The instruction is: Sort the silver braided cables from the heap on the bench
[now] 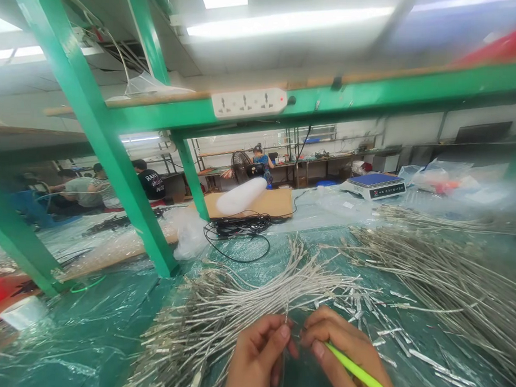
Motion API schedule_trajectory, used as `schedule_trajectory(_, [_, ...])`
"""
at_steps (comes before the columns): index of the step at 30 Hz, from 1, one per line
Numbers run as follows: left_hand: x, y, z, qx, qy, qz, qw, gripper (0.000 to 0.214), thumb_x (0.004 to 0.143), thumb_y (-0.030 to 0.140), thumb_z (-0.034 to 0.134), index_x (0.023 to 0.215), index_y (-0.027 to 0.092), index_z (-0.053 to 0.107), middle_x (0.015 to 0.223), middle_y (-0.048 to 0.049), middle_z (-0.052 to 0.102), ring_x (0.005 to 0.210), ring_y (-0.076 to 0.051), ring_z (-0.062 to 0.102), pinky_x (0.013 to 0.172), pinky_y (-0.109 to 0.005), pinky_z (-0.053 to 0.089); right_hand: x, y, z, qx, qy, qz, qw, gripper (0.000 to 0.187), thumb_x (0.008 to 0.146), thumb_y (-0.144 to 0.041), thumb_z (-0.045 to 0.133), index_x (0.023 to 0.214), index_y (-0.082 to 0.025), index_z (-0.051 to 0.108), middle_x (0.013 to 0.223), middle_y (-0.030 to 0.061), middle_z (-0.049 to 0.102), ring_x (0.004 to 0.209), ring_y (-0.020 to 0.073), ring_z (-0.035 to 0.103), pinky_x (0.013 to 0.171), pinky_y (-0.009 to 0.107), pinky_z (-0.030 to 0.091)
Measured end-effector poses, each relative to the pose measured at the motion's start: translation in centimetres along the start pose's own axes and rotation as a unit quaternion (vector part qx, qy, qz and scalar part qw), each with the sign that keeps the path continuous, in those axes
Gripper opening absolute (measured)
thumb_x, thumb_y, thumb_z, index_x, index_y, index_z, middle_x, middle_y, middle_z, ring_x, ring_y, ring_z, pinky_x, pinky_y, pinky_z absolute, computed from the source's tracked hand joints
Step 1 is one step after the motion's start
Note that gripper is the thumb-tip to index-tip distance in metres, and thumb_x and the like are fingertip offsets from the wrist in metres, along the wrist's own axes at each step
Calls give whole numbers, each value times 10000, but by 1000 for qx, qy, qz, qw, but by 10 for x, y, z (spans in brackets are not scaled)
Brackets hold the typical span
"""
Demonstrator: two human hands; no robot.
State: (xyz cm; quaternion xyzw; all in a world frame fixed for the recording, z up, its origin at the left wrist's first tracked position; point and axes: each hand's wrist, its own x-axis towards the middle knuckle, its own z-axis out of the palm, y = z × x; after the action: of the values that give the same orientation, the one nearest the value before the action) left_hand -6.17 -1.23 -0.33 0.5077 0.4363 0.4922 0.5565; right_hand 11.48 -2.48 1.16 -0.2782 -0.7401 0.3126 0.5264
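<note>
Silver-grey cable (287,307), thin and braided-looking, stands nearly upright at the lower middle of your view, and it's your left hand (258,354) that has it! You come in from the bottom edge, back of the hand towards you, thumb and forefinger closed in a snug pinch, the other fingers curled loosely beneath.

Over to your right hand (343,343), angled inward from the lower right, knuckles up, fingers bent and gathered just beside the left. It's closed round a yellow-green tool (355,371), smooth, slim and rounded at its near end, slanting back under your palm; your fingers cover its far tip. Whether those fingertips also touch the cable, you can't tell from here.

And look at what surrounds you: a fanned heap of pale cables (245,303) lies right behind your left hand, dull and stringy, with flat ends splayed out. To the right, shiny flat strips (399,334) scatter in crinkled slivers, and beyond them sprawls a second, greyer cable bundle (441,279). Under it all, your green worktop (66,350) gleams beneath wrinkled clear film.
</note>
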Motion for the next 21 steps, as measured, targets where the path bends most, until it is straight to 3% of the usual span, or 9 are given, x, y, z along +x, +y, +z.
schedule_trajectory(15, [0, 1, 0, 13, -4, -4, 1000, 395, 760, 506, 692, 856, 123, 696, 573, -14, 627, 325, -26, 336, 356, -182, 183, 2, -3, -2, -1, 9, 6, 1000, 192, 931, -173, 459, 860, -198, 636, 812, 43, 626, 763, 171, 619, 687, 263, 472])
schedule_trajectory(21, [1, 3, 2, 21, -20, -9, 1000, 388, 757, 516, 685, 752, 128, 663, 581, -19, 633, 324, -30, 344, 354, -185, 194, 2, -5, -3, -5, -5, 21, 1000, 251, 946, -235, 437, 834, -194, 658, 804, 60, 623, 759, 189, 620, 688, 286, 477])
